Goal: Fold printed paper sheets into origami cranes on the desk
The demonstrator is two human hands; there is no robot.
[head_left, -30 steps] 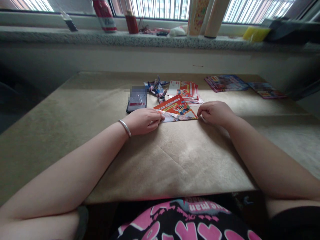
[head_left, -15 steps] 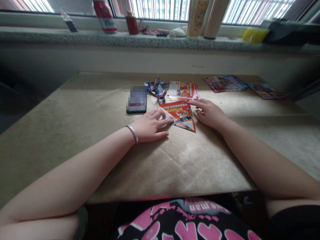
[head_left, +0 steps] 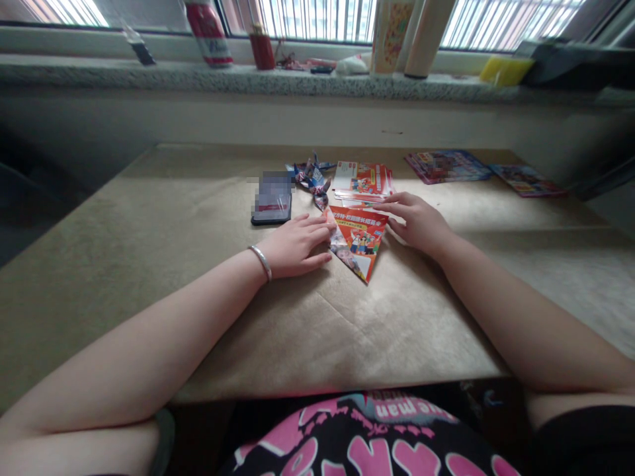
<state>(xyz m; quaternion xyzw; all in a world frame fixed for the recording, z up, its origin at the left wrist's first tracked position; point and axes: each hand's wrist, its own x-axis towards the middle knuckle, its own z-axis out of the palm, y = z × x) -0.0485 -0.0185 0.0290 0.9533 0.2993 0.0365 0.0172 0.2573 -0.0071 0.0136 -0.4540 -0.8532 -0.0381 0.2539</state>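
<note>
A printed red-and-white flyer folded into a triangle point(head_left: 361, 231) lies on the table, its point toward me. My left hand point(head_left: 297, 246) rests flat with its fingers stretched out, their tips over the flyer's left edge. On the other side, my right hand point(head_left: 419, 221) has the flyer's upper right corner between its fingers and thumb. Just behind the triangle is a stack of similar flyers point(head_left: 364, 178). Left of that stack sits a folded blue patterned paper piece point(head_left: 312, 178). A dark phone point(head_left: 272, 198) lies beyond my left hand.
Blue and pink printed booklets point(head_left: 449, 165) lie at the back right of the table point(head_left: 198, 198), with another small pile point(head_left: 528, 180) beside them. The stone windowsill point(head_left: 297, 80) behind holds a red can point(head_left: 211, 36), a red cup point(head_left: 261, 49), bottles and a yellow item point(head_left: 506, 69).
The folded flyer has turned clockwise, so its lower corner now points toward me. My left hand has slid slightly back at its edge; my right fingers have shifted slightly onto the corner.
</note>
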